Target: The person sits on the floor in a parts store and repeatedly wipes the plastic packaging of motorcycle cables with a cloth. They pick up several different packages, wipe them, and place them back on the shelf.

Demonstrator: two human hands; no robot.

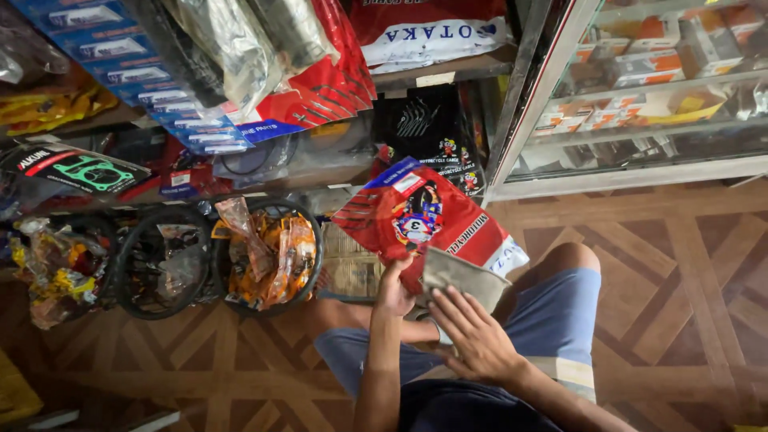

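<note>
Hands are seen just below the middle of the frame, above a pair of blue shorts (560, 308) and bare knees. The left hand (394, 290) is closed on the lower edge of a flat red plastic packet with a colourful printed picture (416, 212), which is held tilted at the centre of the frame, its white-trimmed corner pointing toward the right. The right hand (474, 336) is spread, its fingers resting flat on a folded grey cloth (464, 276) that is pressed against the lower right part of the packet. At the centre left, round black wire baskets (164, 264) are set on the floor, one filled with orange and clear plastic bags (268, 252). More packets in red, blue and clear plastic are hung in the upper left of the frame. A glass display cabinet with a metal frame (632, 172) is seen at the upper right, small boxes stacked on its shelves. A brown patterned floor (680, 256) is spread across the lower part of the frame.
</note>
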